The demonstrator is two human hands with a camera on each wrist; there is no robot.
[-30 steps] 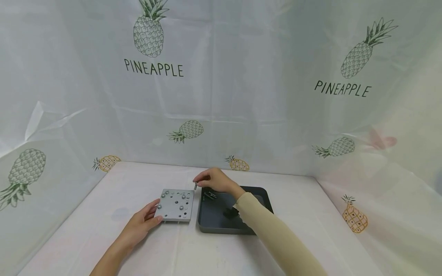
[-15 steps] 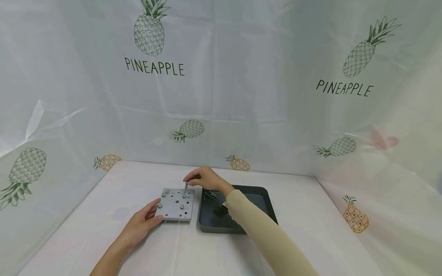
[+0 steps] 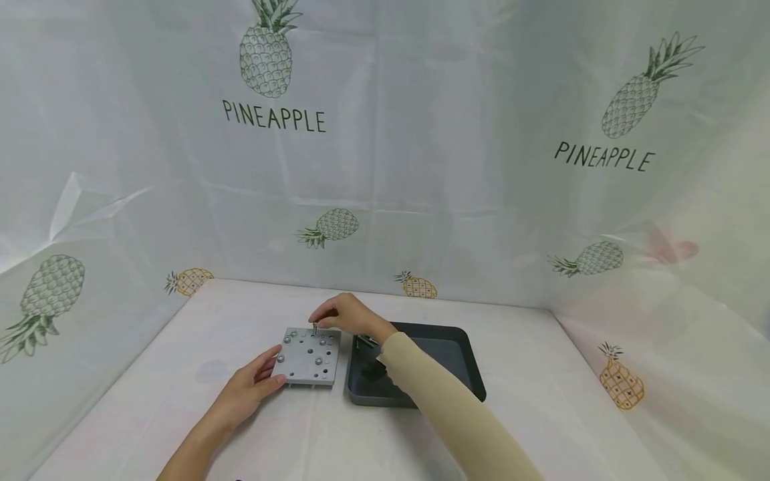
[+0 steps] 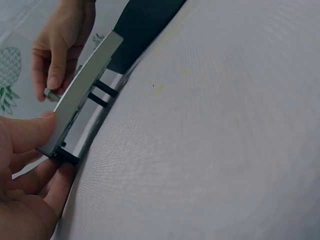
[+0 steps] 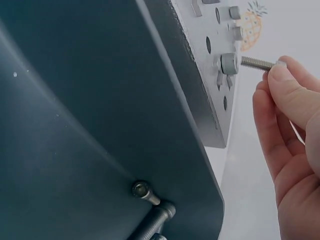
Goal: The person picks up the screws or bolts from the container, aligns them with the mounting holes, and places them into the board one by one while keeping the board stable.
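A silver metal plate with holes and several bolts set in it stands on short dark legs on the table. My left hand holds its left edge, thumb on the upper side and fingers curled beneath. Between thumb and fingertips, my right hand pinches a socket-head bolt by its head, threaded end toward the plate. In the head view this bolt overlaps the plate's far edge, near a hole. The right wrist view shows its tip near the head of a seated bolt.
Right of the plate lies a dark grey tray, partly covered by the right forearm. Several loose bolts lie in its far left corner. White table cover surrounds both, and a pineapple-print curtain hangs behind.
My right hand has moved left with the bolt, from beside the tray's far left corner to over the plate's far edge. The left hand keeps its hold on the plate.
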